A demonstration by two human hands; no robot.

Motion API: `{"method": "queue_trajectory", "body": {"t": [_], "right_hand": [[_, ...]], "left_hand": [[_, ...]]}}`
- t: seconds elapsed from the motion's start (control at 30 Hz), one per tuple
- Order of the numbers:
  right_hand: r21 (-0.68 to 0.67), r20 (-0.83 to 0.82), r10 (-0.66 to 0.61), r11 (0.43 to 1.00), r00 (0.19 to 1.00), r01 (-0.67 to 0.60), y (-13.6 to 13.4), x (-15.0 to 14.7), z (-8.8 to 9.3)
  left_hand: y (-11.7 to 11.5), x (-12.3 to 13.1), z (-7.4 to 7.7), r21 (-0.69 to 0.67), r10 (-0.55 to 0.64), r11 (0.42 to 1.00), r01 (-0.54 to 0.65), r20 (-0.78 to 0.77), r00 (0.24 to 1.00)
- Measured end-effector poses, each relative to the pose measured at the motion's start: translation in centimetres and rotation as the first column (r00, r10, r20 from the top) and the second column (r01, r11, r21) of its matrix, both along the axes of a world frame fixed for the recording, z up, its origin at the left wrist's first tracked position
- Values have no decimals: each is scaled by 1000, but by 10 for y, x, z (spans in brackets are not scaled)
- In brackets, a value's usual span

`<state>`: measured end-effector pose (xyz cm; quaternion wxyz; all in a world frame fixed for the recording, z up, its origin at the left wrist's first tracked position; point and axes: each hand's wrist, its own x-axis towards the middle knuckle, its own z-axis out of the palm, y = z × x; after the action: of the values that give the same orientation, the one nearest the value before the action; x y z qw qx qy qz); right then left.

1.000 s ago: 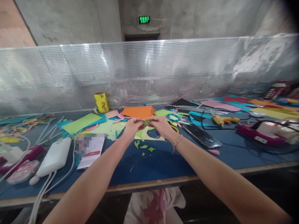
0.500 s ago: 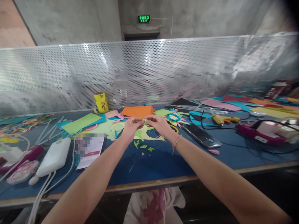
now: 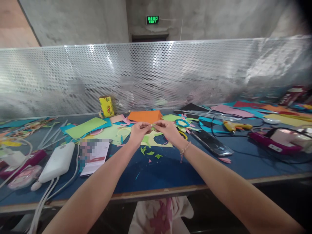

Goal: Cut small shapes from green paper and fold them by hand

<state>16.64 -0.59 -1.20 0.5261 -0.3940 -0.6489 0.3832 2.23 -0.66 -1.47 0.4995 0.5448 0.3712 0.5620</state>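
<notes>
Between the fingertips of both hands is a small light-green paper piece, mostly covered by the fingers. My left hand pinches it from the left. From the right, my right hand pinches the same piece, with a thin bracelet on that wrist. Just below the hands on the blue table lie several small green paper cutouts and a tiny pink scrap. Pale yellow-green paper lies under and behind the hands, and a folded orange sheet is behind them.
To the left are a white power bank with cables and a lit phone. On the right lie a dark phone, a yellow glue gun and a purple power strip. A perforated metal screen runs along the back.
The whole view has shifted slightly. Both hands stay together, still pinching the green paper piece, with only slight finger movement.
</notes>
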Motion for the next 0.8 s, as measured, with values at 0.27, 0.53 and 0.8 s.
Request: {"method": "queue_trajectory", "body": {"t": [0.27, 0.53, 0.8], "right_hand": [[42, 15, -2, 999, 1000, 1, -1, 0, -1], [96, 51, -29, 995, 998, 24, -2, 0, 0], [137, 133, -45, 990, 990, 27, -5, 0, 3]], "left_hand": [[2, 2, -2, -34, 14, 999, -12, 73, 997], [0, 1, -1, -83, -34, 996, 45, 122, 992], [2, 0, -3, -35, -24, 999, 26, 50, 998]]}}
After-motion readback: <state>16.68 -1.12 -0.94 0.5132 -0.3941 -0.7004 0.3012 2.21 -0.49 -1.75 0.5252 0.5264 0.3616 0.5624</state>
